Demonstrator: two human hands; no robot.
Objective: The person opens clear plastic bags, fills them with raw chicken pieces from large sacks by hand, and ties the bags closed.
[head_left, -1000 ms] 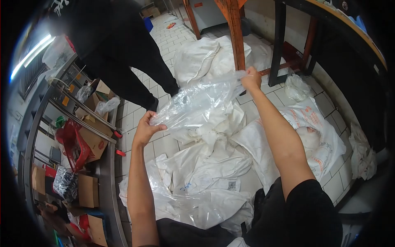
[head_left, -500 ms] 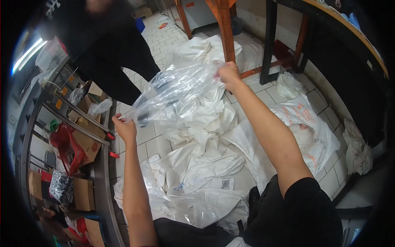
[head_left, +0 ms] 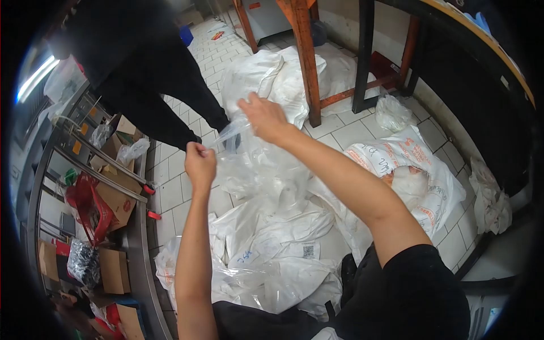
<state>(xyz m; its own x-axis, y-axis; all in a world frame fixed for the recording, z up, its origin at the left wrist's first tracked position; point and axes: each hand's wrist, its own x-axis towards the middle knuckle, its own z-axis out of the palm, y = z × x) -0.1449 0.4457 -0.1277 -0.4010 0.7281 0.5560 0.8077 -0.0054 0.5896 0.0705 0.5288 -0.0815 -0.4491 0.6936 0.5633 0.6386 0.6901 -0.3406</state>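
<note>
A clear plastic bag [head_left: 255, 164] hangs bunched in front of me, its top edge drawn into a narrow strip between my hands. My left hand [head_left: 201, 164] pinches one end of that strip. Slightly higher and to the right, my right hand [head_left: 265, 119] is closed on the other end, its fingers a little blurred. Below the bag, crumpled white woven sacks [head_left: 283, 226] lie in a heap on the tiled floor, one bearing blue writing and a printed square code. Another clear plastic sheet [head_left: 255, 283] lies over the sacks nearest me.
A person in black [head_left: 153, 73] stands ahead on the left. Full white sacks [head_left: 272, 76] rest by an orange table leg [head_left: 307, 68]. To the right is a white sack with orange print [head_left: 419, 164]. A metal rack [head_left: 127, 255] on the left holds boxes and a red basket [head_left: 93, 209].
My hands have come closer together, the right moving left and the left moving right. The bag, spread wide before, is now gathered and hangs lower.
</note>
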